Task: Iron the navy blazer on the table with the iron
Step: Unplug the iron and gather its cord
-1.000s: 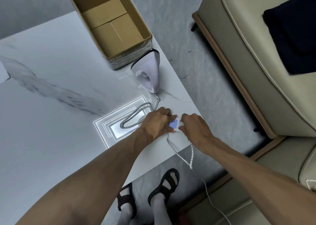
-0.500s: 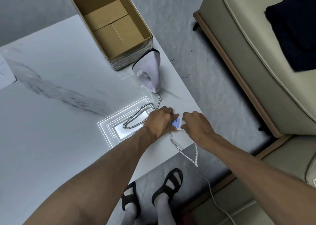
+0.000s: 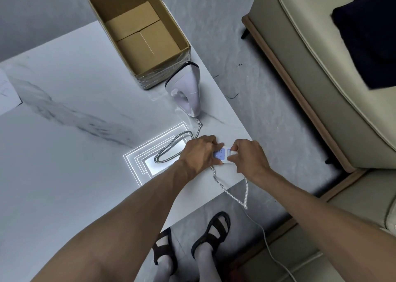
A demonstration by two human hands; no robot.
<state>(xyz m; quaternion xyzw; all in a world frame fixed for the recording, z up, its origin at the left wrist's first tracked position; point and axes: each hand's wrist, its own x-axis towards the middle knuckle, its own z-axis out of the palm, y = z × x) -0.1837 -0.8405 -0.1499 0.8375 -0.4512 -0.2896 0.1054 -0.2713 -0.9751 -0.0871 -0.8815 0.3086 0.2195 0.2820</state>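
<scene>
Here, pale upright iron (image 3: pixel 188 93), braided cord (image 3: pixel 246 189).

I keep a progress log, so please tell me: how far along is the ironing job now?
Done: the iron stands upright on the table, its cord lying loose. In hand: the left hand holds the socket block while the right hand pinches a white plug at it. Left: a navy cloth, probably the blazer, lies on the sofa, not the table; no ironing has begun.

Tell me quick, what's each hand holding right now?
Left hand: closed, fingers gripping the white power strip.
Right hand: closed, fingers pinching the white plug at the strip.
</scene>
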